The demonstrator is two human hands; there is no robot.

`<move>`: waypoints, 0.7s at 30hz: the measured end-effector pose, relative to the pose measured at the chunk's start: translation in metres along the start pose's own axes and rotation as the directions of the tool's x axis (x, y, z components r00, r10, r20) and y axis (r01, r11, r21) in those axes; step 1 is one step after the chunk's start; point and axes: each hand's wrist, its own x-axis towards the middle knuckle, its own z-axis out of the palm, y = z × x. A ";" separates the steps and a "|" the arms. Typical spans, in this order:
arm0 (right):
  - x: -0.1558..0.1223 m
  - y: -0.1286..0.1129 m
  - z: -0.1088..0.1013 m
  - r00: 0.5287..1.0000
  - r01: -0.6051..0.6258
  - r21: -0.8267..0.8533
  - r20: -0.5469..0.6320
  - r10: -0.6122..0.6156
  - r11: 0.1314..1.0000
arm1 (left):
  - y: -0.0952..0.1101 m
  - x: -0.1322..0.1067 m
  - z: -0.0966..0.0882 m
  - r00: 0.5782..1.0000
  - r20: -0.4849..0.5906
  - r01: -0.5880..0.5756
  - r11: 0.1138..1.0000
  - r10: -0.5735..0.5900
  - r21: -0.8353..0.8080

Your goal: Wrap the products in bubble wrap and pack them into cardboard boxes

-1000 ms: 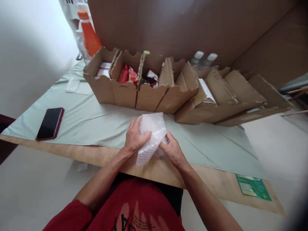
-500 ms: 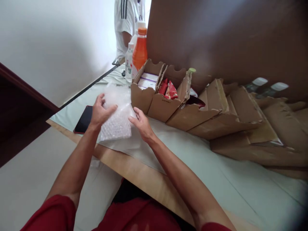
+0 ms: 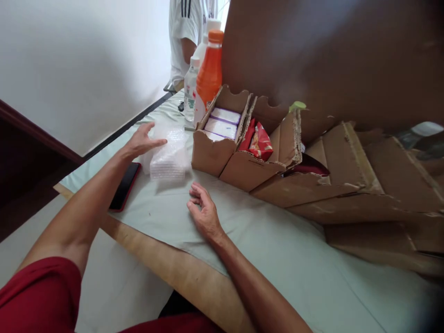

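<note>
Clear bubble-wrap bundle (image 3: pixel 169 159) down on the pale green tablecloth (image 3: pixel 277 259), your left hand (image 3: pixel 142 141) on top.

Your left hand lies across the bundle's upper edge, fingers stretched out and slack, gripping nothing (it touches the wrap, as far as the view shows). Your right hand (image 3: pixel 204 213) rests on the cloth at five o'clock of the bundle, near it but apart, fingers loosely curled around nothing. At three o'clock, just beside the bundle, stands the brown open cardboard box (image 3: pixel 210 157) of white packets. At eight o'clock lies the dark red-cased phone (image 3: pixel 125 187), partly hidden by your forearm. At one o'clock, behind the box, stands the orange plastic bottle (image 3: pixel 210 69), and past it a person in a white shirt (image 3: pixel 182 27).
</note>
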 end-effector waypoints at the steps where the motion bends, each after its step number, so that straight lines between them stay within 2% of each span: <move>1: -0.001 0.000 0.000 1.000 0.031 -0.006 -0.005 -0.031 0.999 | 0.005 -0.006 -0.008 1.000 0.005 0.021 0.999 -0.022 0.030; 3: -0.002 0.001 0.001 0.996 0.087 -0.030 -0.013 -0.087 0.996 | 0.023 -0.026 -0.020 0.998 -0.042 0.049 0.995 -0.046 0.087; 6: 0.000 0.001 0.001 0.992 0.127 -0.069 -0.007 -0.128 0.990 | 0.062 -0.069 -0.019 0.983 -0.166 -0.031 0.969 0.073 0.244; 8: 0.000 0.000 0.000 0.991 0.136 -0.096 0.013 -0.136 0.986 | 0.088 -0.093 -0.003 0.981 -0.113 -0.115 0.936 0.160 0.332; 11: -0.001 -0.004 -0.001 0.993 0.121 -0.128 0.029 -0.118 0.984 | 0.108 -0.104 0.028 0.991 0.005 -0.127 0.919 0.135 0.372; 13: -0.003 -0.008 -0.002 0.996 0.086 -0.137 0.028 -0.083 0.987 | 0.105 -0.099 0.044 0.996 0.059 -0.082 0.919 0.064 0.385; 15: -0.004 -0.010 -0.002 0.999 0.049 -0.138 0.029 -0.046 0.989 | 0.092 -0.089 0.050 0.994 0.108 -0.064 0.911 0.021 0.407; 19: -0.001 -0.011 0.000 0.998 0.040 -0.127 0.042 -0.035 0.991 | 0.063 -0.068 0.039 0.976 0.212 -0.132 0.892 0.042 0.432; 21: 0.001 -0.011 0.001 0.998 0.049 -0.118 0.053 -0.043 0.992 | 0.057 -0.062 0.028 0.965 0.259 -0.156 0.886 0.043 0.436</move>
